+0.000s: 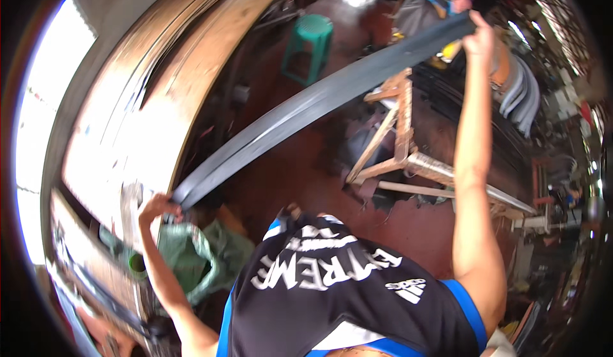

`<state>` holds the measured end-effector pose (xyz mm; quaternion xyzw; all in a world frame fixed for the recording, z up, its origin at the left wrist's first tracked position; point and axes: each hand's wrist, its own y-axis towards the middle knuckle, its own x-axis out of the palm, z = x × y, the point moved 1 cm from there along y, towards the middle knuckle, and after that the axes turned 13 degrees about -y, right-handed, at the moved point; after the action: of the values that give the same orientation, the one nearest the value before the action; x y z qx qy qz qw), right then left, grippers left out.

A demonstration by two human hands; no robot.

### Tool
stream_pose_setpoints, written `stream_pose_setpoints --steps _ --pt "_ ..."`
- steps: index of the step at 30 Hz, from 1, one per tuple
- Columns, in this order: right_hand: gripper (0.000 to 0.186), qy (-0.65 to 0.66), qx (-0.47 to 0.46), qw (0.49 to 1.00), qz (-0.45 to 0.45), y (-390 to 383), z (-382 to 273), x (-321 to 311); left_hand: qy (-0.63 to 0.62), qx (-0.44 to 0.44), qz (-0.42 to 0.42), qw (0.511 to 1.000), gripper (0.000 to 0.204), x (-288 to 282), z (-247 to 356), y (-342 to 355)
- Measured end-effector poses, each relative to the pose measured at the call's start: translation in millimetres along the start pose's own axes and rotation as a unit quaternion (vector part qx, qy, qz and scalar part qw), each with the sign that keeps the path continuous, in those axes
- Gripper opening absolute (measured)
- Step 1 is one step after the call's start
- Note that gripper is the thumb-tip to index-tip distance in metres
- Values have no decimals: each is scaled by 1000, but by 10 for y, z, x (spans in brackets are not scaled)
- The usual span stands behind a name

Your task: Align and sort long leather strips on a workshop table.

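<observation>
A long, dark grey flexible strip [313, 105], possibly rubber or sheet material, stretches at a slant between my two hands, its right end higher in view. My left hand [158, 209] is closed on the lower left end, beside the wooden table's edge. With my arm reaching far out, my right hand [480, 37] grips the upper right end. The strip hangs in the air above the reddish floor, with a slight bend and a lengthwise crease or shine toward its left part.
A wooden table [191, 82] with thin dark strips runs along the left. Below it sits a green sack [220, 255]. A green plastic stool [310, 45] stands ahead, a wooden trestle frame [403, 133] to the right. Curved grey pieces [525, 95] hang beyond my right arm.
</observation>
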<state>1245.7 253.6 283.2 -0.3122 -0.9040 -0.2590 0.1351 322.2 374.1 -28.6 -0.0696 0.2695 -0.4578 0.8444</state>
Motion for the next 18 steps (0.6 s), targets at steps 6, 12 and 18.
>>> stream_pose_setpoints --steps 6,12,18 --pt "42 119 20 990 -71 2598 1139 116 -259 -173 82 947 12 -633 1515 1967" --pt "34 130 67 981 -131 4916 3061 558 -55 -234 102 965 23 -1491 2243 3260" --pt "36 133 171 961 -173 7019 4648 1765 -113 -365 134 914 77 -2197 838 3374"
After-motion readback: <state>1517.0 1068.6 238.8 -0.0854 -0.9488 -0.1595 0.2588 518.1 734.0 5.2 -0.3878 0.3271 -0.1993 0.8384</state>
